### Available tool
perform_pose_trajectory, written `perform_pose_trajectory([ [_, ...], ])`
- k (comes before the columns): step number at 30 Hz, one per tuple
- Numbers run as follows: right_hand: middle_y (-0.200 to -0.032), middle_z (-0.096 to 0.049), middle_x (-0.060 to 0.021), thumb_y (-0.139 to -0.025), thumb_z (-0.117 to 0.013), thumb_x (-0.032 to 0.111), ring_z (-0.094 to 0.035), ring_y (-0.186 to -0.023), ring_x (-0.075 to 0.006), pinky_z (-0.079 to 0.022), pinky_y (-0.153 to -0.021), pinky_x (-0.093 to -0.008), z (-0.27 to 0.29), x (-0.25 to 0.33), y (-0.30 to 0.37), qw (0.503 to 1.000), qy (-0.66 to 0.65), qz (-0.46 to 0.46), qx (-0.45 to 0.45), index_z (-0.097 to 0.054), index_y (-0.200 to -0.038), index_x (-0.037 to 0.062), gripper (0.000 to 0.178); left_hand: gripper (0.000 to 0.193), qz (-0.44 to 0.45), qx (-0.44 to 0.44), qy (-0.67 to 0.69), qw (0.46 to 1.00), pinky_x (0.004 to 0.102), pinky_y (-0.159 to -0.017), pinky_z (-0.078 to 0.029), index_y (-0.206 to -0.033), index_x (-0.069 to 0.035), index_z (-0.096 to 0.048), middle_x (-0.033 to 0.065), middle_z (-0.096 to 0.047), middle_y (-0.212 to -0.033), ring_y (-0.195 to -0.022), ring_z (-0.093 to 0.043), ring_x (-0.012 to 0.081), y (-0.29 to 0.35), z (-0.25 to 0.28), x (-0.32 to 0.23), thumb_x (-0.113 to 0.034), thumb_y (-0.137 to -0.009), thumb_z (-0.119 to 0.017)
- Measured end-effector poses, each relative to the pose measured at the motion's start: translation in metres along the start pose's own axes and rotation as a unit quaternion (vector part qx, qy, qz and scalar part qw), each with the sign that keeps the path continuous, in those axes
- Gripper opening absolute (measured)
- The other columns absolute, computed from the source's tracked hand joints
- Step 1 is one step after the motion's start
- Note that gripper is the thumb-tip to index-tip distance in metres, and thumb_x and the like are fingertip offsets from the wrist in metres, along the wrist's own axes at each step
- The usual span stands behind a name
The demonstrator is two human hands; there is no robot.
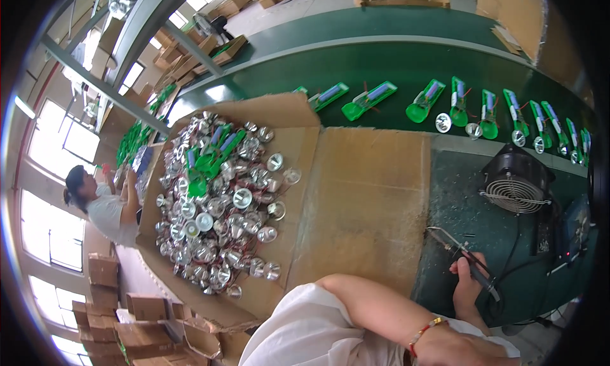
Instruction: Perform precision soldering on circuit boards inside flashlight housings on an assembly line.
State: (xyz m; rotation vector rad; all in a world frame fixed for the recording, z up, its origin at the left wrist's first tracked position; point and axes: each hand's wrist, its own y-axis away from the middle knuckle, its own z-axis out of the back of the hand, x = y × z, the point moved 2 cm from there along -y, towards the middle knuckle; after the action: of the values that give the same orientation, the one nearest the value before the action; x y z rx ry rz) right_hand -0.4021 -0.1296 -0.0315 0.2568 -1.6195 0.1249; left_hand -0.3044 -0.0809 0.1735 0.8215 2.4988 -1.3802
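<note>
My right hand (469, 282) is wrapped round the dark handle of a soldering iron (485, 283), right of the cardboard sheet. The iron's metal tip points up and left, over the sheet's right edge. My left forearm, with a beaded bracelet, crosses low in front of me. My left hand (454, 352) is at the lower edge, and its fingers are hidden. A cardboard box (302, 175) on the left holds a heap of silvery lamp reflectors (241, 197) with wires. Several green flashlight housings (216, 153) lie on the heap.
A black fan (516, 178) stands right of the worn cardboard sheet (365, 201). Behind it, green housings with blue batteries (424, 102) line the green belt (381, 67), several with reflectors. A dark unit (575, 229) and cables are far right. Another person (111, 207) works far left.
</note>
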Motion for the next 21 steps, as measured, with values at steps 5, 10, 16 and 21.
perform_pose_trajectory([
  [5,-0.071,-0.060,-0.0088,-0.082,-0.060,0.006,-0.058,-0.063,-0.0127,-0.049,-0.060,-0.0251,-0.011,0.005,0.002,0.999,-0.032,-0.016,0.010,-0.053,-0.088,-0.0019,0.013,0.060,0.198,0.025,-0.004,0.980,0.0353,-0.102,-0.030,-0.124,0.015,-0.039,0.0214,-0.045,-0.128,-0.120,-0.042,0.0292,0.049,0.018,-0.004,-0.038,-0.097,-0.027],
  [10,-0.072,-0.063,-0.0083,-0.081,-0.064,0.009,-0.060,-0.064,-0.0120,-0.050,-0.060,-0.0256,0.001,-0.002,0.000,0.999,-0.030,-0.029,-0.002,-0.055,-0.087,-0.0024,0.016,0.040,0.367,-0.071,-0.341,0.863,0.0288,-0.084,-0.045,-0.114,0.000,-0.058,0.0105,-0.064,-0.105,-0.100,-0.058,0.0150,0.085,0.101,-0.109,-0.025,-0.083,-0.065],
  [16,-0.071,-0.064,-0.0075,-0.080,-0.065,0.007,-0.060,-0.064,-0.0109,-0.049,-0.059,-0.0242,-0.008,-0.003,0.005,0.999,-0.023,-0.038,0.009,-0.056,-0.087,-0.0019,0.015,0.025,0.195,-0.564,-0.773,0.215,0.0301,-0.069,-0.051,-0.092,-0.003,-0.067,0.0117,-0.067,-0.076,-0.072,-0.065,0.0204,0.180,0.257,-0.258,-0.024,-0.078,-0.065],
  [21,-0.069,-0.063,-0.0072,-0.078,-0.065,0.004,-0.060,-0.063,-0.0107,-0.048,-0.058,-0.0236,-0.010,-0.001,0.003,0.999,-0.008,-0.031,0.012,-0.057,-0.086,-0.0020,0.013,0.017,0.285,-0.506,-0.797,0.164,0.0398,-0.069,-0.050,-0.076,-0.008,-0.070,0.0132,-0.065,-0.073,-0.072,-0.062,0.0311,0.182,0.285,-0.236,-0.023,-0.073,-0.063],
])
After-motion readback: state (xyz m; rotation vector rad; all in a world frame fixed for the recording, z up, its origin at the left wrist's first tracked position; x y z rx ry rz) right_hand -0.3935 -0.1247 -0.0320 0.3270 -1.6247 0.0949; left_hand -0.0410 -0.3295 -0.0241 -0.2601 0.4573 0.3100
